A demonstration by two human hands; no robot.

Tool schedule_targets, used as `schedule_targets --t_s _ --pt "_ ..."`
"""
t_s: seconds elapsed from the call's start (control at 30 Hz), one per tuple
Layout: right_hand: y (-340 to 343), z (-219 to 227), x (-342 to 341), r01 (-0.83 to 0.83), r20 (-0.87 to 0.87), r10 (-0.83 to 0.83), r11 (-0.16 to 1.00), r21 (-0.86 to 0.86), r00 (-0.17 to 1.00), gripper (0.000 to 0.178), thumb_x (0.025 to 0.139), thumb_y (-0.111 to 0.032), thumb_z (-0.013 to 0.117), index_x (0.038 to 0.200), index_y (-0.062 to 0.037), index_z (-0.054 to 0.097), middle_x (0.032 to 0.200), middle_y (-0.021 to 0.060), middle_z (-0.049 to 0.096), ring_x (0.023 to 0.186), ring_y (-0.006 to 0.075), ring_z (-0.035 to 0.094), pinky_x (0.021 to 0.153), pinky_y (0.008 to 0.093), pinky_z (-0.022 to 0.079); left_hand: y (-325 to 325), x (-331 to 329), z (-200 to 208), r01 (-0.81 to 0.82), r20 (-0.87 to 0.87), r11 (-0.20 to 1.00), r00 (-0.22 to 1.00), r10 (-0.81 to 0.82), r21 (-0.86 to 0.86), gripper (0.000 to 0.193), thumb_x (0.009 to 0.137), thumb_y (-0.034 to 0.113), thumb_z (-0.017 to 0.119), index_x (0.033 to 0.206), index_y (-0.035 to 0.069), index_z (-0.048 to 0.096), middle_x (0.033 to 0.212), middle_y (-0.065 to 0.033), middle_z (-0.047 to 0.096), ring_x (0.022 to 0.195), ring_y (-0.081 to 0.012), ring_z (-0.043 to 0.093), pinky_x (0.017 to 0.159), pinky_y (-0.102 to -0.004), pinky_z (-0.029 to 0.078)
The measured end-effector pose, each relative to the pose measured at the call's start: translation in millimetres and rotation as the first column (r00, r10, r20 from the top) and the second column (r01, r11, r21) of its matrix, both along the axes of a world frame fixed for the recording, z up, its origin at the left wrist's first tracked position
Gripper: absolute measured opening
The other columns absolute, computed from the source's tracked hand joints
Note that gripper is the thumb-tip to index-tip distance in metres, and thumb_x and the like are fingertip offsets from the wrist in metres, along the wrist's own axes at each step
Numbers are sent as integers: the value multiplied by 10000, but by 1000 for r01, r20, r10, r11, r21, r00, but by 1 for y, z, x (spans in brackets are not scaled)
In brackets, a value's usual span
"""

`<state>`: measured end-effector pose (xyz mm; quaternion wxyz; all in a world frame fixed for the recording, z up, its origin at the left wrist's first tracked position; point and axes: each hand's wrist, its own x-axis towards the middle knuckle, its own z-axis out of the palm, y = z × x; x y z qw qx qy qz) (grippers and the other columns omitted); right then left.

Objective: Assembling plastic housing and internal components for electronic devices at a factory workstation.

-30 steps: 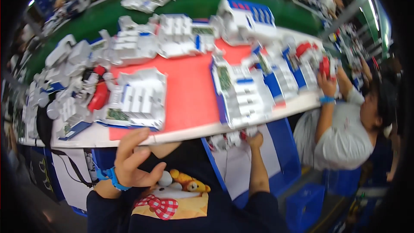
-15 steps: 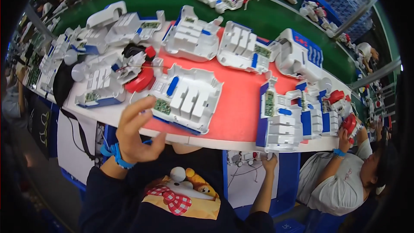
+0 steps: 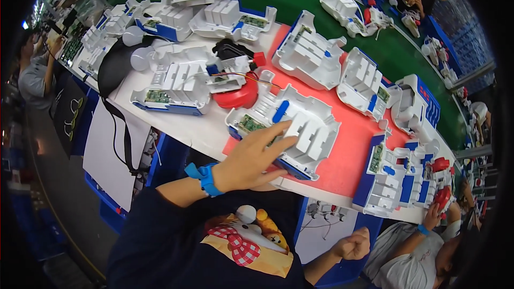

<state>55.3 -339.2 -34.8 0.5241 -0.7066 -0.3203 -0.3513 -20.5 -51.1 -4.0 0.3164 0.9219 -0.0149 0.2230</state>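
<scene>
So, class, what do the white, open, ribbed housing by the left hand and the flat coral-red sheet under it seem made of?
The white housing is probably moulded plastic with a satin finish, given its crisply ribbed shape. The coral-red sheet looks matte, perhaps rubber or vinyl; its dull surface leaves that open.

The open housing shell (image 3: 303, 120) is white plastic with a raised, uneven rim and a blue outer face (image 3: 297, 170) showing low along its near side. It lies hollow side up on the near left part of the red mat (image 3: 348, 168), slanted, close to the mat's near edge. Parallel white blocks (image 3: 309, 140) stand inside; toward the mat's left are a green circuit board (image 3: 250, 123), partly hidden, and an elongated blue piece (image 3: 281, 111)
</scene>
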Motion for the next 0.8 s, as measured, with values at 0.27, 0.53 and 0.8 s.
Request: schedule_targets --t_s 0.27,0.53,0.8 --pt "110 36 -4 -434 -27 434 901 13 900 194 691 -149 491 551 -17 467 441 62 383 383 200 388 380 276 312 -7 -10 -1 66 30 994 998 -64 -84 487 629 183 661 1055 48 467 1196 -177 376 1036 -311 444 801 -352 404" --pt "122 18 2 -268 -109 251 943 -198 962 147 694 -157 570 670 -25 511 609 84 506 568 248 499 560 334 410 -19 6 -8 177 67 968 984 -167 -180 475 677 159 614 1081 13 410 1243 -212 296 1025 -350 427 830 -363 391" --pt "106 7 4 -262 -68 253 931 -254 965 106 733 -34 480 815 31 495 793 130 506 784 270 480 742 366 387 -32 24 -25 244 160 924 966 -204 -293 482 714 116 589 1142 20 389 1268 -188 287 1113 -332 373 871 -356 370"
